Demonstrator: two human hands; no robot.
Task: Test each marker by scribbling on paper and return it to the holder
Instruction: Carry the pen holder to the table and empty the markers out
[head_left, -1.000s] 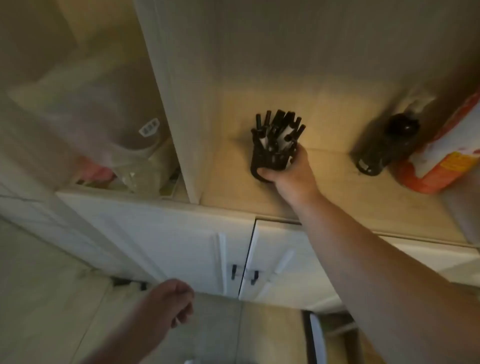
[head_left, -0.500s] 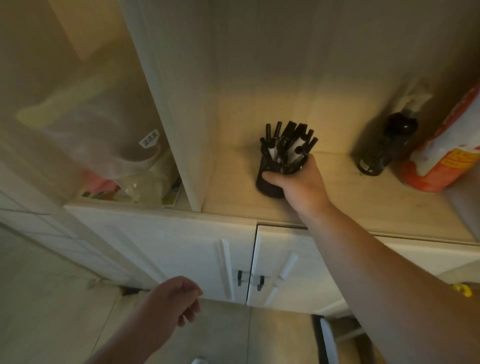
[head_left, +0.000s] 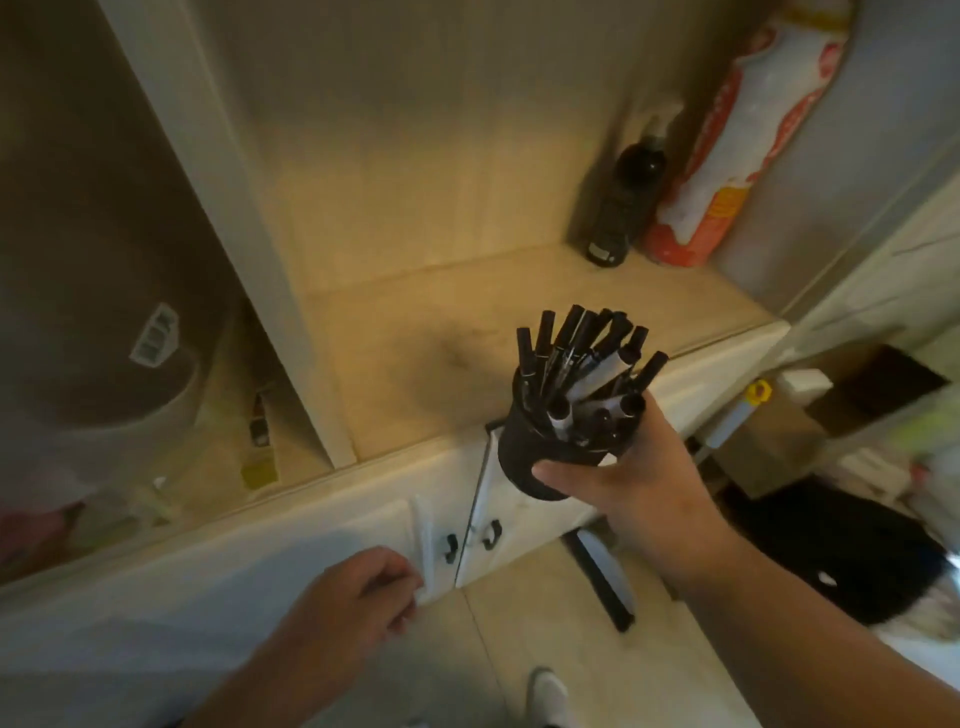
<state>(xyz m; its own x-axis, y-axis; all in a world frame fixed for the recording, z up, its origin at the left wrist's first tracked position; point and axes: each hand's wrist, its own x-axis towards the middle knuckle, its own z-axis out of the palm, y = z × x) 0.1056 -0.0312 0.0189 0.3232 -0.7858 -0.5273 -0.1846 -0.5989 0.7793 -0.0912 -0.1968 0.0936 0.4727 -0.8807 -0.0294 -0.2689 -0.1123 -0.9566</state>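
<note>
Lifted clear of the counter (head_left: 395, 332) since a moment ago, the black holder (head_left: 540, 457) now hangs in the air near the counter's front edge, over the cabinet doors (head_left: 363, 525). I see my right hand (head_left: 639, 478) clamped around it, thumb across the near side and fingers wrapped behind. The markers (head_left: 582, 358) stand bunched inside, their black caps fanning up and out, a few with pale barrels. My left hand (head_left: 353, 597) hangs low on the left, fingers loosely curled and holding nothing, close to a cabinet handle. Far back on the right of the counter, a dark bottle (head_left: 623, 208) stands beside a red and white package (head_left: 727, 156), both well apart from the holder.
</note>
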